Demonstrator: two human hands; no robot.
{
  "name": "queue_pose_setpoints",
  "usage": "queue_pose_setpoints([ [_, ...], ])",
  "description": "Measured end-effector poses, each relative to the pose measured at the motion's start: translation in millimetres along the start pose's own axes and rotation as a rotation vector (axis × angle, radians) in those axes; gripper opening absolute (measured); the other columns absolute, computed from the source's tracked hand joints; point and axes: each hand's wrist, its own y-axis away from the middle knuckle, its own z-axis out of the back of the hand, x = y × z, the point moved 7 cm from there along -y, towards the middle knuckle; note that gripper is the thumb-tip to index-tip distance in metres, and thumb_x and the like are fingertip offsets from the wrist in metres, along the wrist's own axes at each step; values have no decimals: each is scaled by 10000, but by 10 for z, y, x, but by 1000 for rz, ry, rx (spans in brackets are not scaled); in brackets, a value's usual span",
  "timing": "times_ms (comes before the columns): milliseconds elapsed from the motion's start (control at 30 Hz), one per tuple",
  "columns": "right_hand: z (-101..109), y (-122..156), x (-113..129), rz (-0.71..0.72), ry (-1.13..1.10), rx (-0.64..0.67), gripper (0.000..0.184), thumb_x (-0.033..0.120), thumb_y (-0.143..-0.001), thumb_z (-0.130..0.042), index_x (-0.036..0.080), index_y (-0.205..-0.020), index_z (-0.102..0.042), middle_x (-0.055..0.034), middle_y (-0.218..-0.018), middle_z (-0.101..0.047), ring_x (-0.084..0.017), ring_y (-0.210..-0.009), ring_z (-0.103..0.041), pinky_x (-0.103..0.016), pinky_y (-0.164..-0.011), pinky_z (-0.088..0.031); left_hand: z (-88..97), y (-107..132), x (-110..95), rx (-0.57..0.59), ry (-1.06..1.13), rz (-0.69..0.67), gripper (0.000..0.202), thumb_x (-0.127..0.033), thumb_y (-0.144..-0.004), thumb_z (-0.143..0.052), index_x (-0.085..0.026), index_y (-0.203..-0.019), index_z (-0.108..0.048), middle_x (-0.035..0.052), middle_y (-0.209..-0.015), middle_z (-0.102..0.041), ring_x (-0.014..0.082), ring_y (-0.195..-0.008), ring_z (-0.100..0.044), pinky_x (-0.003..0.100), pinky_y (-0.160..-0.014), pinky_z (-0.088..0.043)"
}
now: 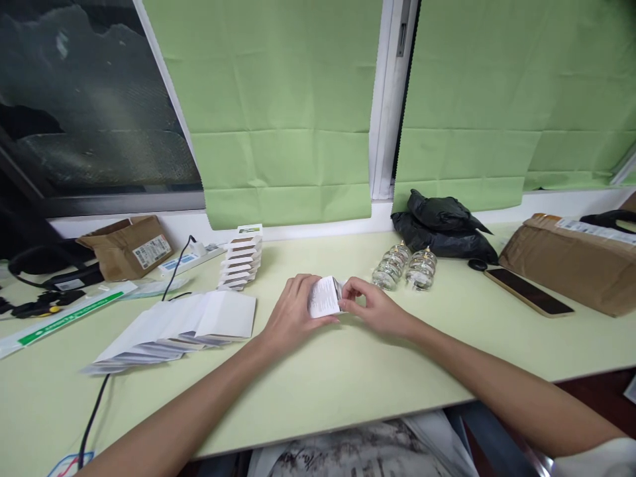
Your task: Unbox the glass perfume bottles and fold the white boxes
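Note:
A small white printed box [324, 298] is held above the table, in front of me. My left hand [297, 306] wraps round its left side, thumb along the bottom. At the box's right end, my right hand [370, 305] has thumb and index finger pinched together against the edge; what exactly lies between the fingertips is too small to tell. Left of my hands lies a fanned stack of flat white cartons [199, 321]. Behind it stands a row of small boxes [241, 258]. To the right are clear glass bottles [421, 268] with gold-coloured tips.
Black plastic bags [442, 228] lie at the back, with a phone [529, 291] and a brown parcel [571, 258] farther right. On the left are an open cardboard box [129, 248], a power strip [191, 260] and a black cable [97, 411] crossing the table.

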Motion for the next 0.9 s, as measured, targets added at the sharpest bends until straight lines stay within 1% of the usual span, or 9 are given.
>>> queue_pose_setpoints([
  [100, -53, 2, -93, -86, -121, 12, 206, 414, -960, -639, 213, -1000, -614, -4, -920, -628, -176, -850, -552, -293, -761, -429, -8, 1, -20, 9, -35, -29, 778, -634, -768, -813, -262, -1359, -470, 108, -1306, -569, 322, -1182, -531, 480, -967, -482],
  [200, -85, -2, -194, -145, -182, 21, 204, 411, -957, -623, 210, -989, -610, -1, -891, -609, -170, -822, -542, -283, -737, -427, -15, 7, -27, 8, -60, -52, 815, -631, -753, -826, -266, -1379, -454, 110, -1318, -562, 329, -1205, -525, 492, -992, -473],
  [300, -97, -11, -297, -185, -196, 13, 161, 356, -925, -636, 208, -982, -610, 6, -871, -611, -163, -788, -549, -279, -719, -432, -27, 9, -36, 10, -91, -71, 833, -631, -739, -836, -269, -1383, -450, 114, -1325, -558, 343, -1234, -515, 502, -1018, -461],
  [433, -93, -11, -409, -231, -177, -4, 116, 236, -875, -591, 201, -982, -615, 11, -839, -633, -157, -748, -565, -274, -697, -436, -47, 7, -48, 26, -113, -77, 840, -642, -735, -833, -262, -1382, -455, 119, -1332, -558, 348, -1246, -508, 505, -1022, -459],
  [600, -43, -4, -465, -242, -96, -61, 139, 205, -876, -520, 184, -966, -624, 11, -811, -630, -151, -705, -551, -260, -654, -424, -42, 12, -55, 15, -100, -73, 839, -642, -741, -828, -264, -1388, -451, 111, -1329, -558, 337, -1228, -514, 496, -1006, -472],
  [667, -36, 4, -450, -234, -77, -73, 136, 228, -899, -517, 182, -967, -625, 11, -811, -620, -152, -706, -546, -255, -638, -417, -39, 14, -59, 12, -92, -71, 832, -642, -747, -824, -265, -1387, -449, 109, -1324, -557, 332, -1216, -519, 493, -1003, -475],
  [767, -35, 19, -397, -220, -65, -78, 157, 338, -944, -555, 193, -942, -615, 12, -795, -599, -160, -714, -540, -253, -612, -407, -33, 15, -68, 9, -81, -64, 824, -649, -748, -819, -268, -1381, -454, 109, -1318, -557, 334, -1208, -525, 499, -995, -481],
  [833, -47, 23, -371, -221, -95, -63, 221, 422, -949, -593, 202, -935, -605, 6, -806, -605, -170, -740, -552, -255, -614, -424, -30, 15, -73, 9, -73, -59, 819, -649, -750, -818, -271, -1379, -453, 108, -1319, -555, 335, -1207, -526, 500, -989, -485],
  [900, -65, 16, -368, -232, -166, -35, 255, 462, -951, -604, 207, -946, -595, -4, -854, -626, -180, -785, -582, -262, -640, -463, -25, 13, -74, 8, -66, -52, 807, -629, -755, -826, -274, -1376, -452, 106, -1322, -553, 335, -1212, -525, 495, -986, -487],
])
